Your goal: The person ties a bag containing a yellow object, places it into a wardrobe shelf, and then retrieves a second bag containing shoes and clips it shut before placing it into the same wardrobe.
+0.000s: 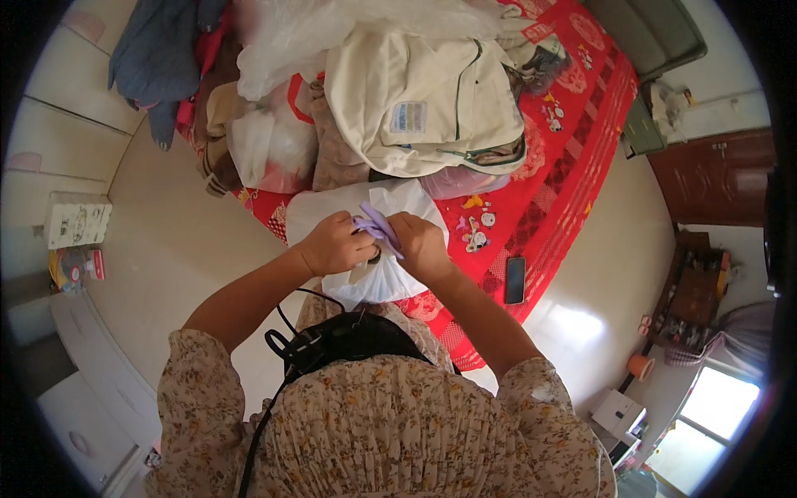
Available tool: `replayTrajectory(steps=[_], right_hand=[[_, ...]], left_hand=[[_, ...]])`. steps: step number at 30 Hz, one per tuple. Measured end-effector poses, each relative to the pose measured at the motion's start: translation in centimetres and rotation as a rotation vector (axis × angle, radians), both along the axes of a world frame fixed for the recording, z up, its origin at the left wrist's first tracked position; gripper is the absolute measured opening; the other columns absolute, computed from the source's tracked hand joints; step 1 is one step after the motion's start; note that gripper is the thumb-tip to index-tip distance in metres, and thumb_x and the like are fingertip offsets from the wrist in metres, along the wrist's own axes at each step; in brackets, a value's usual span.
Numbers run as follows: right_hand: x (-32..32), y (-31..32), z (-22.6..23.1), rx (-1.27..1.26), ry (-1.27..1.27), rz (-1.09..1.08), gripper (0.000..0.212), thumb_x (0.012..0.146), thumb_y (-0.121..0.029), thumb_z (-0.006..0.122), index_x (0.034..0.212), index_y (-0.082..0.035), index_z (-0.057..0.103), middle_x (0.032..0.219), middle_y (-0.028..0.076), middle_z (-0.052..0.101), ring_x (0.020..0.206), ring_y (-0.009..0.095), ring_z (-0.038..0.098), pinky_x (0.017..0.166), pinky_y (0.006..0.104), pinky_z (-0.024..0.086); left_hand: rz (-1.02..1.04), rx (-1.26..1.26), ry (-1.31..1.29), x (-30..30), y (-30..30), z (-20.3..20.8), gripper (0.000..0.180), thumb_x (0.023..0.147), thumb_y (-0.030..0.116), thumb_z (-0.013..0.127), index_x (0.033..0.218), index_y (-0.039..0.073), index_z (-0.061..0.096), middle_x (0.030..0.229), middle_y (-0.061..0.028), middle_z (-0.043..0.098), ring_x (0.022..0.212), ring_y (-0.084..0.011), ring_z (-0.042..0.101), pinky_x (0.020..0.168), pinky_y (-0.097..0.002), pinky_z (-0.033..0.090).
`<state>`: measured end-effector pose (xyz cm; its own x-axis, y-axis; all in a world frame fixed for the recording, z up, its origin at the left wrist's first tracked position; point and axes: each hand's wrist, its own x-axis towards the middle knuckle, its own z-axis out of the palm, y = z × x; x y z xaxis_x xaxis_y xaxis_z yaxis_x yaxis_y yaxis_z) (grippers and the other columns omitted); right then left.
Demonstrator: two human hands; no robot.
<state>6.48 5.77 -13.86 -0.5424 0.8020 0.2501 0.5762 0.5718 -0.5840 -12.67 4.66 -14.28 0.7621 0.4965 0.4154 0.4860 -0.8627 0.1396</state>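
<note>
A white plastic bag (378, 282) lies on the near edge of a bed covered by a red patterned blanket (573, 158). A purple strip (378, 222), perhaps a tie or cord, sits over the top of the bag. My left hand (332, 245) and my right hand (419, 241) both pinch this purple strip, fingers closed on it, close together above the bag. Whether the strip is knotted cannot be made out.
A cream backpack (423, 95) lies on the bed behind the bag, among clear plastic bags (274, 141) and clothes. A black phone (515, 280) rests on the blanket to the right. A white box (76, 220) sits on the floor to the left, a wooden door (718, 178) to the right.
</note>
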Motion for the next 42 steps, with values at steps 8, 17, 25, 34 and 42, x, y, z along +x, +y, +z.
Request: replayTrajectory(steps=[8, 17, 25, 34, 42], right_hand=[[2.3, 0.3, -1.9, 0.122, -0.143, -0.017, 0.012, 0.069, -0.012, 0.057, 0.078, -0.007, 0.051, 0.067, 0.008, 0.049, 0.065, 0.025, 0.054, 0.054, 0.037, 0.044], [6.7, -1.9, -11.8, -0.197, -0.443, -0.301, 0.006, 0.077, -0.011, 0.052, 0.077, -0.006, 0.047, 0.071, 0.011, 0.055, 0.068, 0.029, 0.057, 0.055, 0.0413, 0.046], [4.4, -3.0, -7.8, -1.192, 0.75, -0.411, 0.033, 0.076, -0.017, 0.057, 0.104, 0.001, 0.054, 0.096, 0.01, 0.059, 0.085, 0.02, 0.055, 0.076, 0.0308, 0.043], [-1.3, -2.1, -6.9, -0.855, 0.586, -0.189, 0.024, 0.079, -0.022, 0.056, 0.092, -0.004, 0.046, 0.071, 0.014, 0.058, 0.064, 0.029, 0.058, 0.055, 0.0385, 0.045], [1.0, -4.8, -6.5, -0.461, 0.226, -0.25, 0.023, 0.078, -0.019, 0.054, 0.092, -0.005, 0.042, 0.069, 0.019, 0.056, 0.064, 0.038, 0.056, 0.054, 0.0446, 0.044]], left_hand=[[0.175, -0.252, -0.036, -2.2, -0.9, -1.8, 0.013, 0.067, 0.021, 0.059, 0.058, 0.013, 0.053, 0.061, -0.0008, 0.052, 0.055, -0.0187, 0.053, 0.051, -0.0333, 0.041], [0.684, -0.846, 0.136, -7.7, -4.9, -9.0, 0.035, 0.083, 0.034, 0.05, 0.063, 0.005, 0.055, 0.065, -0.0114, 0.056, 0.061, -0.0296, 0.055, 0.054, -0.0384, 0.043], [0.481, -1.414, -0.689, -5.4, -2.5, -6.2, 0.034, 0.089, 0.031, 0.045, 0.092, 0.001, 0.061, 0.084, -0.0022, 0.057, 0.066, -0.0115, 0.05, 0.065, -0.0266, 0.043], [0.255, -1.818, -0.698, -2.3, 0.4, -6.3, 0.038, 0.092, 0.032, 0.04, 0.066, 0.004, 0.046, 0.066, -0.0044, 0.05, 0.065, -0.0145, 0.049, 0.066, -0.0285, 0.044], [0.333, -1.793, -0.418, -1.4, 2.6, -5.9, 0.039, 0.09, 0.032, 0.043, 0.063, 0.004, 0.047, 0.055, -0.0044, 0.046, 0.053, -0.0152, 0.048, 0.056, -0.0289, 0.042]])
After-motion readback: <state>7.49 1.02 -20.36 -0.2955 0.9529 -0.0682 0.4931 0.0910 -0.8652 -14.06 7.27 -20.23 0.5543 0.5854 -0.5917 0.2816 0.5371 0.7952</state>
